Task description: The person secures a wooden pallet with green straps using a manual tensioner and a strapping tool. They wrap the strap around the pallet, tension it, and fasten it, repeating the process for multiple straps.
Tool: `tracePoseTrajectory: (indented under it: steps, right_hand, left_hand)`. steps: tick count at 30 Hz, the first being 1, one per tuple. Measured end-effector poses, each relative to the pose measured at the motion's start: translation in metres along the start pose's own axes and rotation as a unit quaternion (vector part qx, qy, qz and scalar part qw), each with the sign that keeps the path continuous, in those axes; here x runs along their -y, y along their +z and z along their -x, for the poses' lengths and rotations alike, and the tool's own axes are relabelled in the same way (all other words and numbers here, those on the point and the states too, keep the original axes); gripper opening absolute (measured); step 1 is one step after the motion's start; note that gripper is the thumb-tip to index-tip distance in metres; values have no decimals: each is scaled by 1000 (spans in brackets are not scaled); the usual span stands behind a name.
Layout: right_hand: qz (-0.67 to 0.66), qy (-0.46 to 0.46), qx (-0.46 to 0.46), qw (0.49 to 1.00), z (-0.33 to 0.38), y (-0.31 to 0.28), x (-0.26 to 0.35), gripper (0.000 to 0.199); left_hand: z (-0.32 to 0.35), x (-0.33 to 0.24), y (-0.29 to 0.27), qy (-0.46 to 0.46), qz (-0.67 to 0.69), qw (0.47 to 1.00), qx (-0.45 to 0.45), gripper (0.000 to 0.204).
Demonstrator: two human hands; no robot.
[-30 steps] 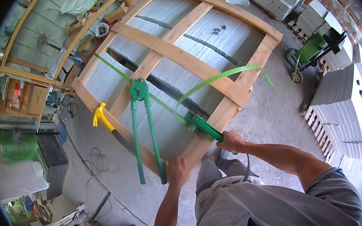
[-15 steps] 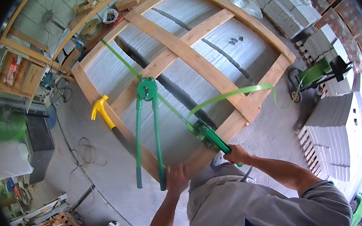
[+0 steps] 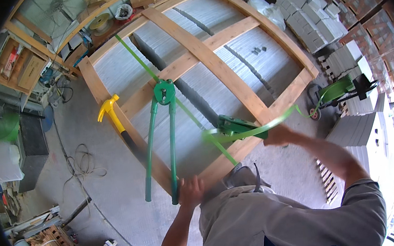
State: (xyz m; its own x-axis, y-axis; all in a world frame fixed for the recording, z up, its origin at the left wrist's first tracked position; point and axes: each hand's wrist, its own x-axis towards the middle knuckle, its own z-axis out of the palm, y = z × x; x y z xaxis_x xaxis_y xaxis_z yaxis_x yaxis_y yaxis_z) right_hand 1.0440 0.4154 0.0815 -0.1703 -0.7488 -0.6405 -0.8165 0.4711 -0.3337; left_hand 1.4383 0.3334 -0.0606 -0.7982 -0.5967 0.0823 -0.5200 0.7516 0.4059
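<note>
My right hand (image 3: 277, 135) grips the handle of a green strapping tensioner (image 3: 237, 127), held over the near side of a wooden crate (image 3: 188, 44). A loose green strap (image 3: 281, 117), blurred at its left, curves in front of the tensioner. Another length of strap (image 3: 137, 58) runs across the crate and over its near edge. My left hand (image 3: 191, 190) is curled on the crate's near-left corner, beside a handle end of the green long-handled strap sealer (image 3: 164, 93) lying on top. A yellow claw hammer (image 3: 115, 117) with a black grip lies on the left rail.
Grey sheet-like stacks fill the crate under the slats. A wheeled strap dispenser (image 3: 341, 88) stands at the right, near stacked white blocks (image 3: 309, 18) and panels. A cable (image 3: 83, 165) lies on the floor at left. Beyond the crate is a cluttered workbench (image 3: 101, 24).
My right hand has moved up and to the right, turning the tensioner flatter and away from the strap over the near edge. My left hand stays at the corner.
</note>
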Motion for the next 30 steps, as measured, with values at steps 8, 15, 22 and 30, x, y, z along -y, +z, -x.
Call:
tracePoseTrajectory:
  steps: [8,15,22,30]
  right_hand:
    - [-614,73,67,783,64,84,-7,26]
    - [-584,-25,-40,811,88,80,3,34]
    - [-544,-39,-107,831,118,65,-35,35]
    - [-547,-104,-81,827,162,53,-111,30]
  left_hand:
    - [-23,-23,-9,-44,58,997,30,17]
    - [-116,-152,9,-187,730,615,231,41]
    - [-171,-248,-25,-234,656,660,280,50]
    - [-181,-269,-4,-114,468,810,334,37]
